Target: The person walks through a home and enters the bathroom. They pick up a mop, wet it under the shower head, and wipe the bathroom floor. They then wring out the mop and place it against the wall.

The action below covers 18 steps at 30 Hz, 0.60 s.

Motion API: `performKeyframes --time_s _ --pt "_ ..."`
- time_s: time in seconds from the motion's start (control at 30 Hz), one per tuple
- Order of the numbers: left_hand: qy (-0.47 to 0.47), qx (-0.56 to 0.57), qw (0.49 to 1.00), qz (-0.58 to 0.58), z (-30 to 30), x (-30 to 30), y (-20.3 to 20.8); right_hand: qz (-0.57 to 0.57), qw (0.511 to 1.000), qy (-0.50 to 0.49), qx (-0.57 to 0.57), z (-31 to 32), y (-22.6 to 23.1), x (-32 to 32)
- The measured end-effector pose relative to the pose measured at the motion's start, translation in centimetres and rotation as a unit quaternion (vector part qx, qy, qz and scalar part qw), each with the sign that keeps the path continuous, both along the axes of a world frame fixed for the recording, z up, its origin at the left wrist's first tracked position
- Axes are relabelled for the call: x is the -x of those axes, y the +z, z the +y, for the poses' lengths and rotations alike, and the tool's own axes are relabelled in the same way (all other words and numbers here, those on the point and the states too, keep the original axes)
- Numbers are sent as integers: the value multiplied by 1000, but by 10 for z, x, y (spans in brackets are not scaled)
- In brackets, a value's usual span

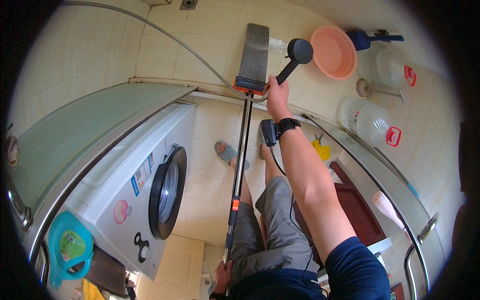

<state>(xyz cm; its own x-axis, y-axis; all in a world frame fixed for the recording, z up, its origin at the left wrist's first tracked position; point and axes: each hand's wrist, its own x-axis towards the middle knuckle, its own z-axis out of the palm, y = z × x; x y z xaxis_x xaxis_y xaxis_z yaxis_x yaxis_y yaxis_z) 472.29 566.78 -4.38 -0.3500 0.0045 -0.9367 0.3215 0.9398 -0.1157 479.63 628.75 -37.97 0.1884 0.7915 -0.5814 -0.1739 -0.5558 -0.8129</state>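
Stretched out ahead, my right hand point(277, 96) is closed around the handle of a black shower head point(300, 51), whose round head points away over the tiled floor. A grey hose point(192, 52) runs from it toward the upper left. Low in the view, my left hand point(223, 275) grips the upper end of a flat mop's metal pole point(241, 155). The mop's grey pad point(254, 55) lies stretched out on the floor tiles beyond the door track, joined to an orange and black head point(249, 86). I cannot see water coming from the shower head.
A pink basin point(334, 52) stands at the far right, beside a blue brush point(374, 39) and large clear bottles point(367, 121). A front-loading washing machine point(130, 192) is at my left. Glass panels point(85, 120) flank the doorway; a floor drain point(188, 4) lies at the top.
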Motion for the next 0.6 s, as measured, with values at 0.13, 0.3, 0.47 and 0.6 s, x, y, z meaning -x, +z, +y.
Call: performKeyframes --time_s 0.13,0.3,0.47,0.6 --pt "9 3 1000 0 5 0 2 9 1000 -7 -2 1 -4 -4" --pt "8 19 1000 -10 5 2 2 -34 999 -28 -4 4 -6 -6" --pt "5 32 999 -12 4 1 1 -38 997 -64 10 8 -4 -10" --pt "23 27 999 -15 5 1 2 -28 999 -31 -7 10 -4 -11"
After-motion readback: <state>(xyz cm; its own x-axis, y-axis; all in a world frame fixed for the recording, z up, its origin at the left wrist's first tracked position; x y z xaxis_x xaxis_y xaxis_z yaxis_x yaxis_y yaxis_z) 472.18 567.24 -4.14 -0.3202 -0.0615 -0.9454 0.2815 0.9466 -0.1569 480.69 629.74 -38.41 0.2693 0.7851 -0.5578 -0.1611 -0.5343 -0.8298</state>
